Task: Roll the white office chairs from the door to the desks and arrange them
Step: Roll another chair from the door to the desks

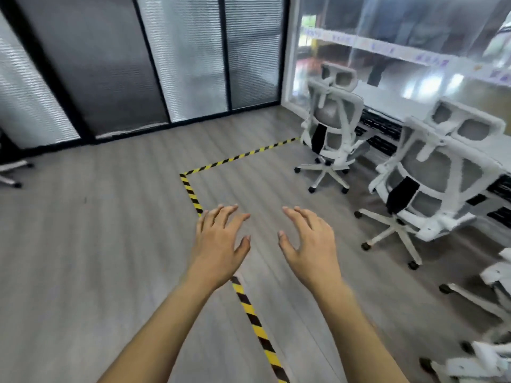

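Two white office chairs with grey mesh backs face a white desk (486, 158) along the right wall. The far chair (333, 120) stands near the room's corner, the nearer chair (425, 178) to its right. Parts of more white chairs (495, 294) show at the lower right edge. My left hand (218, 239) and my right hand (309, 241) are stretched out over the bare floor, palms down, fingers spread, holding nothing. Both hands are well clear of the chairs.
Yellow-and-black hazard tape (249, 305) runs along the grey wood floor and turns toward the far chair. Glass partitions with blinds (177, 56) close the back. A dark chair base (11, 172) shows at the left edge. Open floor lies to the left.
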Demonstrator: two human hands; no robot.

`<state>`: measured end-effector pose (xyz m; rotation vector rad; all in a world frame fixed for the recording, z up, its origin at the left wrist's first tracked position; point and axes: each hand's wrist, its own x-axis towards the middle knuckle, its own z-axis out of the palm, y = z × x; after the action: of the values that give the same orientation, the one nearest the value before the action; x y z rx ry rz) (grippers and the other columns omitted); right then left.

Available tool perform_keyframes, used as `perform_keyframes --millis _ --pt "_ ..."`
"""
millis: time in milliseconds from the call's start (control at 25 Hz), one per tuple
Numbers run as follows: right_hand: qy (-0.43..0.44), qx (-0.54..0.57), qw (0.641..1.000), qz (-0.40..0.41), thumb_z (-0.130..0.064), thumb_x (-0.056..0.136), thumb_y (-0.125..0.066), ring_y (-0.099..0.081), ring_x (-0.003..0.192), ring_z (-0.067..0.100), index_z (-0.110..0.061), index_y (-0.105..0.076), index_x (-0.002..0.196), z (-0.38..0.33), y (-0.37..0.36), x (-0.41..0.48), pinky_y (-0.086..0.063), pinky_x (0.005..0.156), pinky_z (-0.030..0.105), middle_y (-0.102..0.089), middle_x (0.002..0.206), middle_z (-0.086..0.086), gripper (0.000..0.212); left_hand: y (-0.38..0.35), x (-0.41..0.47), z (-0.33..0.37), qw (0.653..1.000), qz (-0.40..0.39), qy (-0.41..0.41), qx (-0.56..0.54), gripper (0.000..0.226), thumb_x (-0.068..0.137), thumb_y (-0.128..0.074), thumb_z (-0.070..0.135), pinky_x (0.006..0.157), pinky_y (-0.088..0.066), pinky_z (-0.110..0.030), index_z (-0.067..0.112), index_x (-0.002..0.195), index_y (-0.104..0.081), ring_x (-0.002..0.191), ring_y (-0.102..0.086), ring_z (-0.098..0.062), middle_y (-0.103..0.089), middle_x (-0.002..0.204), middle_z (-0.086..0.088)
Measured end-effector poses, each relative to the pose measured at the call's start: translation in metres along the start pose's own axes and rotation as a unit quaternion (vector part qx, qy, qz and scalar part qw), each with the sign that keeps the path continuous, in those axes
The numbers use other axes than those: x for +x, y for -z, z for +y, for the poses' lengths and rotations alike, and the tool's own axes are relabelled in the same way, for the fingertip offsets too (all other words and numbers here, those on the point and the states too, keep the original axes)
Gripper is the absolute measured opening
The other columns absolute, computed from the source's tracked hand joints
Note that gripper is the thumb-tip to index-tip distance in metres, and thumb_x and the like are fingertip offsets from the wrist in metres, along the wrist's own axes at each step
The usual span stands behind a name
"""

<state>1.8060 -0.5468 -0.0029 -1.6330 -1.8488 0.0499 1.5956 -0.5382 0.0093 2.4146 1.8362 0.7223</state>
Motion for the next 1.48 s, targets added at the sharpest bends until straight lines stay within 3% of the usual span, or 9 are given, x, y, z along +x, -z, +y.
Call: perform_keyframes --millis 400,720,1000,1160,1480 --pt "0.158 0.104 0.974 -0.123 -0.038 0.091 -0.059 -0.054 0.118 0.016 -0.029 -0.053 0.139 -0.283 -0.242 0.111 -0.041 0.102 0.039 -0.055 0.130 -0.008 0.049 0.111 -0.034 -0.333 0.974 0.063 0.208 0.067 0.042 0.092 -0.051 0.042 0.110 -0.030 -0.044 0.031 0.132 -0.053 0.133 -0.041 -0.026 -0.050 0.141 0.003" --pt "0.250 0.161 0.935 -0.193 -0.038 0.095 -0.059 -0.050 0.122 0.014 -0.031 -0.050 0.141 -0.457 -0.435 0.254 -0.032 0.104 0.031 -0.053 0.133 -0.009 0.048 0.163 0.029 -0.568 0.938 0.092 0.312 0.119 0.042 0.090 -0.049 0.043 0.107 -0.030 -0.043 0.029 0.130 -0.056 0.129 -0.043 -0.026 -0.053 0.136 0.001" --pt "0.335 0.231 0.881 -0.242 -0.038 0.093 -0.058 -0.052 0.118 0.015 -0.028 -0.054 0.138 -0.638 -0.592 0.362 -0.039 0.105 0.040 -0.055 0.127 -0.007 0.046 0.218 0.066 -0.765 0.891 0.135 0.402 0.163 0.046 0.089 -0.040 0.048 0.101 -0.035 -0.044 0.030 0.127 -0.057 0.121 -0.047 -0.027 -0.054 0.131 0.003" --pt "0.371 0.227 0.862 -0.259 -0.041 0.093 -0.055 -0.051 0.120 0.015 -0.029 -0.052 0.139 -0.737 -0.687 0.414 -0.040 0.104 0.041 -0.053 0.129 -0.006 0.047 0.239 0.084 -0.896 0.877 0.148 0.424 0.174 0.046 0.089 -0.040 0.048 0.104 -0.034 -0.045 0.030 0.128 -0.056 0.124 -0.045 -0.027 -0.053 0.132 0.003" --pt "0.369 0.206 0.865 -0.270 -0.040 0.095 -0.058 -0.047 0.123 0.014 -0.033 -0.048 0.142 -0.950 -0.863 0.533 -0.033 0.110 0.038 -0.050 0.135 -0.007 0.048 0.310 0.139 -1.181 0.869 0.159 0.441 0.160 0.039 0.090 -0.048 0.043 0.105 -0.031 -0.044 0.032 0.127 -0.056 0.126 -0.044 -0.026 -0.052 0.134 0.003"
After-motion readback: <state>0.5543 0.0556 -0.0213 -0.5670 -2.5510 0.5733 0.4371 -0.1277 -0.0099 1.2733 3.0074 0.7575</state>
